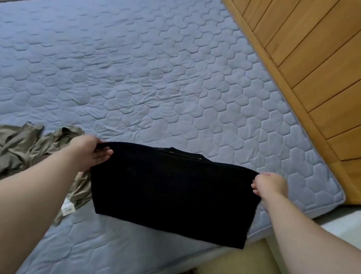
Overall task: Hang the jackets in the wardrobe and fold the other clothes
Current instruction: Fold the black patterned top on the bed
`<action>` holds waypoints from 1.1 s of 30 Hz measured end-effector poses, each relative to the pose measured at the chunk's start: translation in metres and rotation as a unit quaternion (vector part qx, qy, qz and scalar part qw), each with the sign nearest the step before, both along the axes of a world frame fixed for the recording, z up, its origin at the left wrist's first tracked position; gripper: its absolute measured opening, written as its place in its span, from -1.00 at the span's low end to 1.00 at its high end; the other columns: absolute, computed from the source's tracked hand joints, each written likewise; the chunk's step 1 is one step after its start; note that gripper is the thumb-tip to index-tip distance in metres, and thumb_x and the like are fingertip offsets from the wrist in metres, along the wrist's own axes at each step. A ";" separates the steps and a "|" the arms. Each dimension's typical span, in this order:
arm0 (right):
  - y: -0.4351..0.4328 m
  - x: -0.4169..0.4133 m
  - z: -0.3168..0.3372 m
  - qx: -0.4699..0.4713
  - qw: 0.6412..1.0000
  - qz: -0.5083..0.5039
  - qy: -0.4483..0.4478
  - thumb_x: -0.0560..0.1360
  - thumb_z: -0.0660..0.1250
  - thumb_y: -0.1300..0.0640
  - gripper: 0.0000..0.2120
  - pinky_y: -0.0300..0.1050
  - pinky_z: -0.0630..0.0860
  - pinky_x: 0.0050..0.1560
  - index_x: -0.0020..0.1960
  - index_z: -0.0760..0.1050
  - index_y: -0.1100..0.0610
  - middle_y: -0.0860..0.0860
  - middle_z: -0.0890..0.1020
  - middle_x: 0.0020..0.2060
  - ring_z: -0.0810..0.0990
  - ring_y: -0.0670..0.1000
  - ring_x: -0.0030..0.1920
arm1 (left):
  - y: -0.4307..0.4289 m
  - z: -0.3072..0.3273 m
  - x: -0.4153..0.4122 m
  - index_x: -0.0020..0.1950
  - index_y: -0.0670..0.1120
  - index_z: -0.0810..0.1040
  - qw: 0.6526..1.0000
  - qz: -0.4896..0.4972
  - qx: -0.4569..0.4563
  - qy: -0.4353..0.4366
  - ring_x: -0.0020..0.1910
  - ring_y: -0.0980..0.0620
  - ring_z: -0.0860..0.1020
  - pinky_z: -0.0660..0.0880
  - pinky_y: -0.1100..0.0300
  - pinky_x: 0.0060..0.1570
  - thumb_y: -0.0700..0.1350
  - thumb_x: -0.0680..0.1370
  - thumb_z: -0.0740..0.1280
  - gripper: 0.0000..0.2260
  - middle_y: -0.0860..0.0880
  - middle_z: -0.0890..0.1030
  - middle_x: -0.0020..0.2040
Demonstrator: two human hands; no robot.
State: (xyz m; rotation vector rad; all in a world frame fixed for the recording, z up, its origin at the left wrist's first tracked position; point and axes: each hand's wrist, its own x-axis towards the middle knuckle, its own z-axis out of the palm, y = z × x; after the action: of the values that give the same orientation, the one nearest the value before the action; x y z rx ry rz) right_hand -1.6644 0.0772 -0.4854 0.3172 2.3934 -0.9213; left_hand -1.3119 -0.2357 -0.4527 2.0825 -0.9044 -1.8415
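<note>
Left hand (92,155) and right hand (269,184) each pinch a top corner of the black sweater (173,194), already folded and hanging over the mattress (137,72) edge beside the khaki garment (11,148); likely next: lay it flat.

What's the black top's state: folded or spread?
Black top folded: compact rectangle, no sleeves showing; left hand and right hand grip its upper corners.

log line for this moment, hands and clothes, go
left hand: grips black top left corner | right hand: pinches right corner | black top: held up over bed | khaki garment: crumpled on bed
</note>
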 end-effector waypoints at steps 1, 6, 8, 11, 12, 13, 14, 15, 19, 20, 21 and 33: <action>-0.010 -0.012 -0.018 0.021 0.999 0.042 0.013 0.45 0.27 0.31 -0.70 0.06 0.69 -0.08 0.11 0.65 0.17 0.17 0.71 -0.15 0.70 0.19 -0.14 | -0.009 -0.013 -0.014 -0.08 -0.18 0.43 1.000 0.002 -0.007 -0.003 -0.22 -0.06 0.60 0.54 0.06 -0.21 -0.25 0.68 0.09 -0.81 -0.13 0.55 -0.18; -0.051 -0.063 -0.103 0.073 0.987 0.136 0.037 0.40 0.29 0.25 -0.74 0.18 0.64 0.12 0.05 0.66 0.18 0.22 0.71 -0.07 0.69 0.25 0.02 | -0.046 -0.092 -0.081 0.11 -0.17 0.48 0.996 -0.032 -0.056 -0.054 -0.27 -0.03 0.60 0.53 0.13 -0.26 -0.22 0.69 0.10 -0.83 -0.12 0.56 -0.18; -0.064 -0.073 -0.134 0.111 0.976 0.181 0.054 0.43 0.27 0.20 -0.76 0.17 0.64 0.10 0.01 0.64 0.24 0.25 0.70 -0.07 0.69 0.28 0.01 | -0.052 -0.128 -0.101 0.14 -0.17 0.50 0.991 -0.075 -0.063 -0.096 -0.36 -0.01 0.60 0.51 0.17 -0.27 -0.20 0.70 0.13 -0.84 -0.11 0.56 -0.20; -0.076 -0.083 -0.184 0.190 0.942 0.265 0.075 0.51 0.24 0.16 -0.75 0.03 0.58 0.05 0.04 0.62 0.25 0.26 0.67 0.02 0.63 0.29 0.06 | -0.059 -0.188 -0.116 0.17 -0.26 0.56 0.970 -0.159 -0.087 -0.163 -0.28 -0.11 0.61 0.55 0.08 -0.20 -0.19 0.64 0.28 -0.81 -0.18 0.60 -0.18; -0.078 -0.087 -0.201 0.215 0.930 0.289 0.075 0.54 0.22 0.14 -0.75 0.02 0.54 0.03 0.06 0.61 0.23 0.26 0.65 0.07 0.61 0.29 0.08 | -0.061 -0.206 -0.119 0.14 -0.25 0.60 0.952 -0.209 -0.109 -0.197 -0.19 -0.17 0.63 0.58 0.06 -0.10 -0.16 0.59 0.34 -0.80 -0.21 0.64 -0.13; -0.080 -0.091 -0.216 0.240 0.916 0.312 0.074 0.56 0.21 0.11 -0.74 0.03 0.53 0.06 0.10 0.60 0.20 0.25 0.63 0.12 0.59 0.28 0.12 | -0.063 -0.220 -0.121 0.11 -0.22 0.62 0.926 -0.265 -0.133 -0.235 -0.08 -0.20 0.64 0.59 0.04 -0.02 -0.14 0.54 0.39 -0.79 -0.23 0.67 -0.05; -0.082 -0.095 -0.228 0.268 0.900 0.335 0.075 0.56 0.21 0.08 -0.72 0.05 0.52 0.12 0.15 0.60 0.16 0.24 0.60 0.18 0.57 0.27 0.18 | -0.062 -0.233 -0.123 0.13 -0.17 0.61 0.894 -0.321 -0.155 -0.273 0.02 -0.21 0.63 0.56 0.05 0.02 -0.12 0.49 0.43 -0.75 -0.21 0.67 0.04; -0.083 -0.098 -0.239 0.297 0.882 0.358 0.078 0.55 0.21 0.03 -0.68 0.07 0.48 0.20 0.21 0.59 0.10 0.22 0.55 0.26 0.53 0.27 0.25 | -0.061 -0.244 -0.126 0.20 -0.12 0.57 0.856 -0.374 -0.172 -0.313 0.12 -0.21 0.59 0.51 0.08 0.05 -0.11 0.45 0.44 -0.67 -0.20 0.62 0.15; -0.091 -0.110 -0.259 0.294 0.833 0.459 0.099 0.48 0.20 -0.12 -0.62 0.17 0.28 0.38 0.26 0.52 -0.11 0.13 0.41 0.34 0.35 0.23 0.38 | -0.062 -0.272 -0.130 0.39 0.01 0.40 0.643 -0.569 -0.223 -0.461 0.44 -0.21 0.21 0.27 -0.11 0.38 0.02 0.33 0.46 -0.36 -0.13 0.23 0.43; -0.094 -0.114 -0.261 0.255 0.828 0.492 0.082 0.48 0.21 -0.09 -0.68 0.16 0.31 0.37 0.20 0.53 -0.10 0.11 0.46 0.30 0.39 0.22 0.35 | -0.065 -0.276 -0.130 0.41 0.01 0.37 0.585 -0.618 -0.238 -0.468 0.49 -0.19 0.11 0.17 -0.15 0.44 0.03 0.32 0.46 -0.33 -0.09 0.17 0.49; -0.097 -0.117 -0.261 0.210 0.827 0.518 0.058 0.47 0.24 -0.02 -0.76 0.12 0.40 0.31 0.11 0.53 -0.07 0.09 0.53 0.23 0.46 0.20 0.28 | -0.067 -0.278 -0.131 0.43 0.01 0.35 0.533 -0.662 -0.251 -0.464 0.53 -0.17 0.04 0.07 -0.19 0.48 0.02 0.32 0.47 -0.31 -0.05 0.14 0.52; -0.115 -0.113 -0.241 0.258 0.685 0.668 -0.134 0.33 0.61 -0.04 -0.51 -0.05 0.54 0.10 0.16 0.47 -0.01 -0.02 0.59 0.07 0.59 0.09 0.06 | -0.056 -0.262 -0.166 0.19 -0.08 0.63 0.443 -0.800 -0.069 -0.398 0.04 -0.11 0.63 0.58 0.10 0.04 -0.14 0.29 0.60 -0.52 -0.09 0.66 0.08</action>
State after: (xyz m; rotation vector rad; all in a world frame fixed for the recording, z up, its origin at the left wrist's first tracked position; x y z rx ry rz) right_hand -1.7770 -0.0382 -0.7262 -0.9561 1.7857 0.4687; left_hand -1.4781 -0.2913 -0.7144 1.5467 -3.9473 -0.3106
